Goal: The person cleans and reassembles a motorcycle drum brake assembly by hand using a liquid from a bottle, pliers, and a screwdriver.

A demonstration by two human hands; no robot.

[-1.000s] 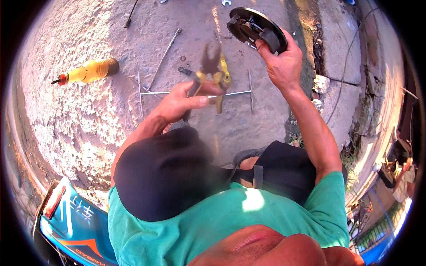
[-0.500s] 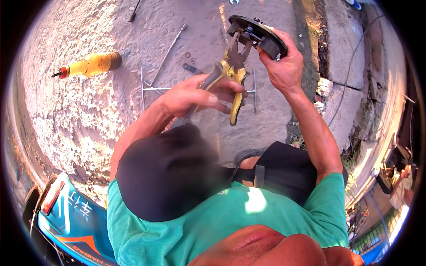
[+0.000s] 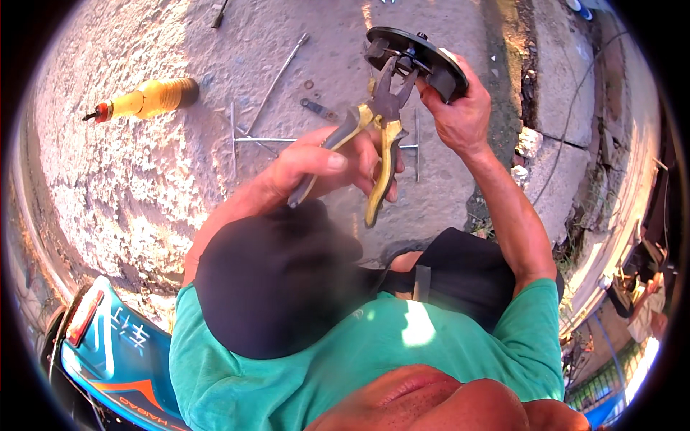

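Curled loosely around a pair of pliers (image 3: 387,109), my left hand (image 3: 316,158) has its thumb over one handle and its fingers reaching behind toward the other. The handles, yellow and dark grey, are spread well apart, and the jaws stand parted too, pointing up and slightly right. Their tips are at the inner fittings of a round black plate (image 3: 437,63); I cannot tell whether they touch metal.

That plate is in front of me, up and to the right of the pliers, tilted so that part of its fitted side shows. My right hand (image 3: 463,108) holds it firmly by the right edge, thumb on the inner side and the other fingers partly hidden round the back.

Below my hands is rough concrete ground (image 3: 122,179), sunlit on the left and shaded in the middle. A metal rod with a crossbar at each end (image 3: 262,139) lies there, passing behind my left hand. Near it are a slim diagonal rod (image 3: 280,79), a small dark flat tool (image 3: 318,108) and a little ring (image 3: 308,84). Farther left is a bottle of amber liquid (image 3: 147,99), its red cap toward the left.

My green shirt (image 3: 287,373) and dark-clothed knee (image 3: 273,280) fill the lower middle, with a blue vehicle panel (image 3: 126,352) at lower left.
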